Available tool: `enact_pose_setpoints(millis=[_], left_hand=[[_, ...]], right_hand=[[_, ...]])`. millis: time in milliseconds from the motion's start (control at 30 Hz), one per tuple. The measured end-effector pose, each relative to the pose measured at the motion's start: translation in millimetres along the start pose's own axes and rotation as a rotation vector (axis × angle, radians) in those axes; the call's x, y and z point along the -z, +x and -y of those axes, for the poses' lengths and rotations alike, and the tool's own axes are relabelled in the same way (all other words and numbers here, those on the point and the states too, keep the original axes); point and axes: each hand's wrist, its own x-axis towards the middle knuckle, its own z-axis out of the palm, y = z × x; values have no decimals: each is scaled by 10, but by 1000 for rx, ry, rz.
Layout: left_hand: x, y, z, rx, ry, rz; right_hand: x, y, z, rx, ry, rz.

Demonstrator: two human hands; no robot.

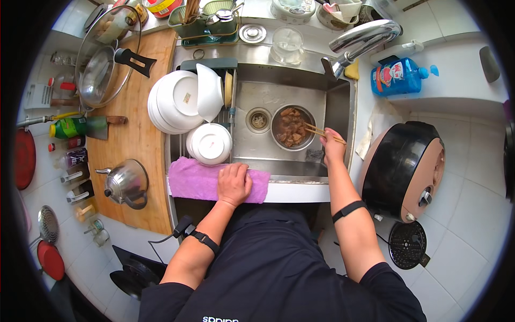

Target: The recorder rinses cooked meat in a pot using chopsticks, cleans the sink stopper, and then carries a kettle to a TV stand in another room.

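Note:
In my right hand (334, 147) is a pair of wooden chopsticks (318, 129), their tips in the brown pieces of food (293, 124), probably meat. The food sits in liquid inside a round steel bowl (274, 136), which stands in the stainless-steel sink (257, 151) to the right of the drain strainer (258, 120). My left hand (234, 183) rests on a purple cloth (193, 181) draped over the sink's front edge, its fingers curled at the rim. Whether those fingers grip the cloth or the edge is hidden.
White bowls (177, 100) are stacked in the dish rack left of the basin. A chrome faucet (362, 40) arches over the back right corner. On the wooden board (157, 161) stand a steel kettle (126, 183) and a cleaver (97, 128). A rice cooker (398, 173) is at the right.

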Motion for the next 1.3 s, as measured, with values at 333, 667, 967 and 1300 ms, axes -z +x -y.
enact_pose_setpoints(millis=[333,667,967,1300], left_hand=[[10,-73,52,24,27,-9],[-1,-27,24,14,15,6],[18,-24,27,7,5,-7],[24,-58,55,25,6,-2]], right_hand=[[-183,-960,747,633,-641,341],[-238,-600,267,719,-627,428],[-282,-422,688,689,-583,242],[-285,-747,549,735,-681,481]])
